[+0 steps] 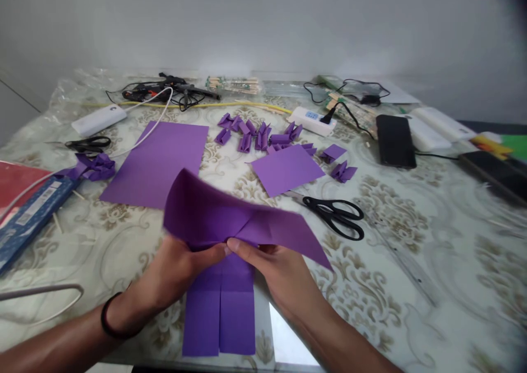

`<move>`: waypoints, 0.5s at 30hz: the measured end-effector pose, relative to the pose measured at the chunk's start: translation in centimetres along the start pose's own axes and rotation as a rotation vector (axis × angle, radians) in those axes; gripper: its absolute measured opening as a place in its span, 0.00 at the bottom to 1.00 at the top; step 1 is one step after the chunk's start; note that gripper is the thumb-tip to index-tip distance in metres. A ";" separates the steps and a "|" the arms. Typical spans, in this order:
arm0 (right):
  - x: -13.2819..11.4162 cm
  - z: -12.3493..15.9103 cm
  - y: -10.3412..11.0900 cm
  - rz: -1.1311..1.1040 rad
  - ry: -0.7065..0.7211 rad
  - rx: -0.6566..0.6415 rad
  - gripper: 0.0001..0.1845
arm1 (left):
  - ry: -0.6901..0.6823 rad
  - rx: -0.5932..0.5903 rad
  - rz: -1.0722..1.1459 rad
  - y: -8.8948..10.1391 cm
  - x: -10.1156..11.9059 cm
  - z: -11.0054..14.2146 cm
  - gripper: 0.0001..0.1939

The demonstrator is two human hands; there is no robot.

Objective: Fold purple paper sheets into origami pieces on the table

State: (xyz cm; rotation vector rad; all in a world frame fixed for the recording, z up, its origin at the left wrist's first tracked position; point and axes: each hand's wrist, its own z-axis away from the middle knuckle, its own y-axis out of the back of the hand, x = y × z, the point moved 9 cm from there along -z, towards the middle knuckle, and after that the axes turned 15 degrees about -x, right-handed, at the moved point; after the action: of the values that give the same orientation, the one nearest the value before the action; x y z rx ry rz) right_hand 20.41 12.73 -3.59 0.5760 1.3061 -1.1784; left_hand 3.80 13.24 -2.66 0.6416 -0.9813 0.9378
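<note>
A large folded sheet of purple paper is held between both hands near the front of the table. Its wide upper part curves up and spreads to either side, while the lower strip, with a slit down its middle, hangs toward the front edge. My left hand grips the fold with its thumb on top, a dark band on the wrist. My right hand pinches the same fold, the two thumb tips meeting at the centre. The fingers beneath the paper are mostly hidden.
Behind lie a flat purple sheet, a smaller purple piece and several small folded purple pieces. Black-handled scissors and a clear ruler are at right. Further back are a power strip, a phone and cables.
</note>
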 end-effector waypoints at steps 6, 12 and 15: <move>0.8 0.2 1.0 -0.155 -0.007 0.111 0.10 | -0.051 0.045 -0.037 -0.3 2.1 0.6 0.17; -1.3 -0.4 1.5 -0.257 0.113 0.188 0.13 | -0.037 0.043 -0.085 -0.8 2.3 0.5 0.14; -2.2 -0.5 2.0 -0.271 0.182 0.216 0.10 | -0.059 0.032 -0.102 -1.0 2.0 0.6 0.14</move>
State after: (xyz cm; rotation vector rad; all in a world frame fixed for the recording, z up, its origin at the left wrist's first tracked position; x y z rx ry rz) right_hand 22.25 14.63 -2.24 0.6902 1.4536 -1.5316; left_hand 4.96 13.01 -0.66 0.7435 -0.9783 0.8498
